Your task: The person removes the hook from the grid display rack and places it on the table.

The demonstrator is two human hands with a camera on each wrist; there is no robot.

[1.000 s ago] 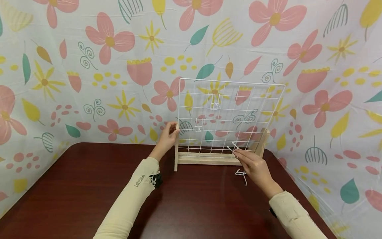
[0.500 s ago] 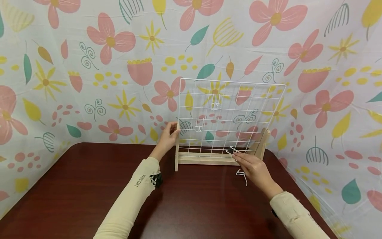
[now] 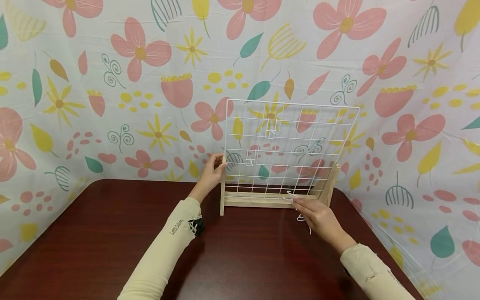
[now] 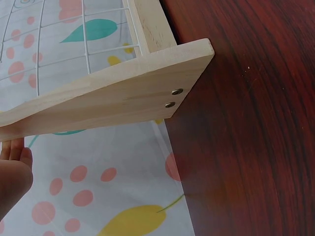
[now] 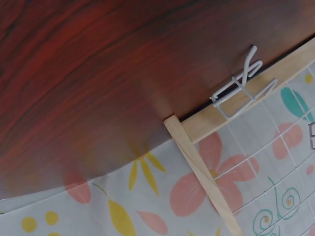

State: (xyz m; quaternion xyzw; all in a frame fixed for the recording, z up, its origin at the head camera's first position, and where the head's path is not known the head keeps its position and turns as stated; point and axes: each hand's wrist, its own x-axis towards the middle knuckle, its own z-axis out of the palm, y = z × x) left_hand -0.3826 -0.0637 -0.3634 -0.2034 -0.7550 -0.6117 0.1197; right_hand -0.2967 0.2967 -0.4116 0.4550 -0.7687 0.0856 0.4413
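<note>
A white wire grid [image 3: 288, 146] stands in a pale wooden frame [image 3: 258, 202] on the table. At the left, my left hand [image 3: 211, 173] grips the upper end of the wooden side post [image 3: 222, 187]; the left wrist view shows its fingers [image 4: 15, 150] at that post's edge. My right hand [image 3: 318, 216] pinches a white wire hook [image 3: 288, 196] in front of the frame's lower bar. Partly hidden behind that hand, another white wire hook [image 3: 301, 217] lies on the table. Two white hooks hang on the grid, an upper one [image 3: 271, 131] and a lower one [image 3: 250, 159].
The dark reddish-brown table [image 3: 232, 258] reaches back to a floral cloth [image 3: 150, 104] hung behind it and along the sides. A second wooden side post [image 3: 329, 183] supports the grid at the right. Two screw heads [image 4: 173, 97] show on the left post.
My right hand has turned and lowered the hook's prongs, from in front of the grid wires to the level of the wooden bar. My left hand stays on the post.
</note>
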